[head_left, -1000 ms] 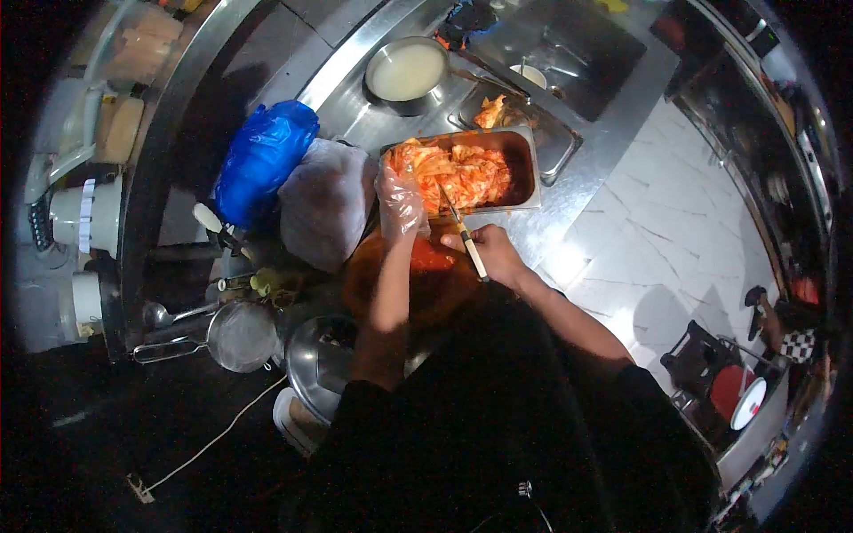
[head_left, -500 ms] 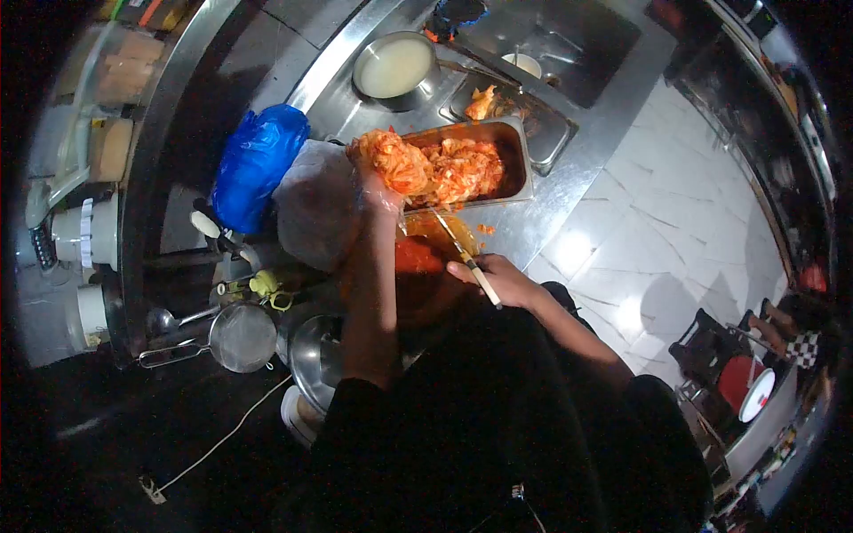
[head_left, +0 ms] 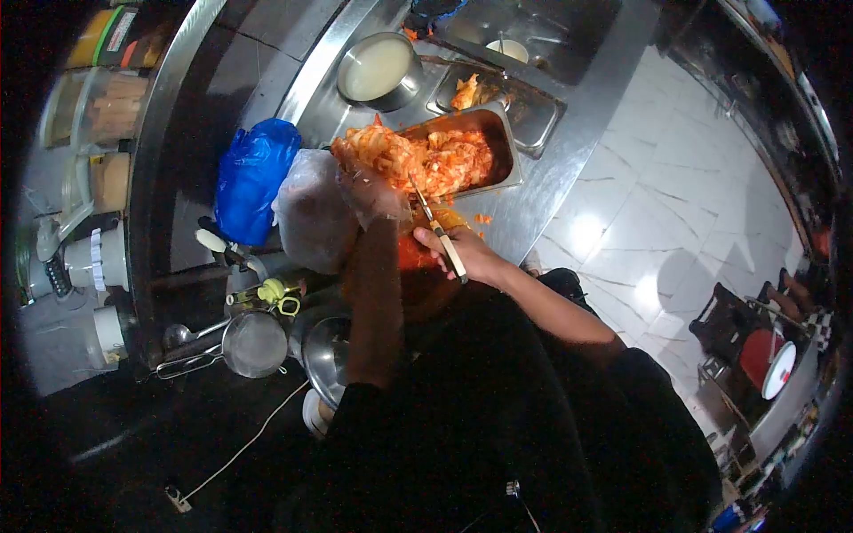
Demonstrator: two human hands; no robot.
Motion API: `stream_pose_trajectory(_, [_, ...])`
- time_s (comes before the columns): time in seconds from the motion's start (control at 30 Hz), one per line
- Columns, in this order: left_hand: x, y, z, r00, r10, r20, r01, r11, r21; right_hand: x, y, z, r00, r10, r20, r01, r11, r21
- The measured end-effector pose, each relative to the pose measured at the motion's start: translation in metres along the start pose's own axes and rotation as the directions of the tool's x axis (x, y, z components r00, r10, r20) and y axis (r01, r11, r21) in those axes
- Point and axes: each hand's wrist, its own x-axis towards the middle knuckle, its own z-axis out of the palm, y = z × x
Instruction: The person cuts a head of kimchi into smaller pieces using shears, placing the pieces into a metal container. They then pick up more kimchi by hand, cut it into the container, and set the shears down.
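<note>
My left hand (head_left: pixel 378 197), in a clear plastic glove, is closed around a large clump of red-orange sauced food (head_left: pixel 378 149) at the left end of a steel pan (head_left: pixel 517 163). More of the same food (head_left: pixel 462 158) lies in the pan. In my right hand (head_left: pixel 471 256) is a knife (head_left: pixel 453 259) with a cream handle; its narrow blade points up toward the clump, and its tip is hard to make out against the food. Below my hands, partly hidden by my left forearm, sits a container with red contents (head_left: pixel 416 255).
A steel pot of pale liquid (head_left: pixel 378 69) and a shallow tray (head_left: pixel 542 124) stand behind the pan. Blue (head_left: pixel 258 182) and whitish plastic bags (head_left: pixel 311 209) lie to the left. A strainer (head_left: pixel 255 344) and a metal bowl (head_left: pixel 325 360) are lower left. Tiled floor (head_left: pixel 613 213) is at right.
The knife has moved up and left and now stands more steeply, its blade closer to the clump. My left hand still holds the clump. The whole view has shifted slightly.
</note>
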Motion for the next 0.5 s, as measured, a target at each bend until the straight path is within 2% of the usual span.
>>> stream_pose_trajectory(0.17, [0.000,0.001,0.001,0.999,0.026,-0.023,-0.025,1.000,0.014,0.006,0.010,-0.005,1.000,0.006,0.004,-0.005,0.997,-0.083])
stream_pose_trajectory(0.27, [-0.006,0.000,0.006,0.999,0.033,-0.039,-0.032,0.999,0.026,0.014,0.007,-0.014,0.997,0.001,0.081,-0.007,0.998,0.062])
stream_pose_trajectory(0.3, [-0.008,0.001,0.009,0.998,0.038,-0.043,-0.036,0.999,0.030,0.021,0.007,-0.016,0.994,-0.016,0.110,0.015,1.000,0.007])
stream_pose_trajectory(0.37, [-0.011,-0.003,0.007,0.997,0.061,-0.056,-0.058,0.997,0.052,0.017,0.007,-0.008,0.986,-0.163,-0.029,0.161,0.985,-0.068])
stream_pose_trajectory(0.43, [-0.010,-0.011,-0.001,0.994,0.095,-0.062,-0.089,0.993,0.083,0.004,-0.003,-0.004,0.959,-0.259,-0.112,0.243,0.961,-0.133])
stream_pose_trajectory(0.5, [-0.006,-0.021,-0.009,0.988,0.136,-0.069,-0.126,0.984,0.128,0.009,0.003,-0.007,0.966,-0.145,-0.212,0.066,0.938,-0.340])
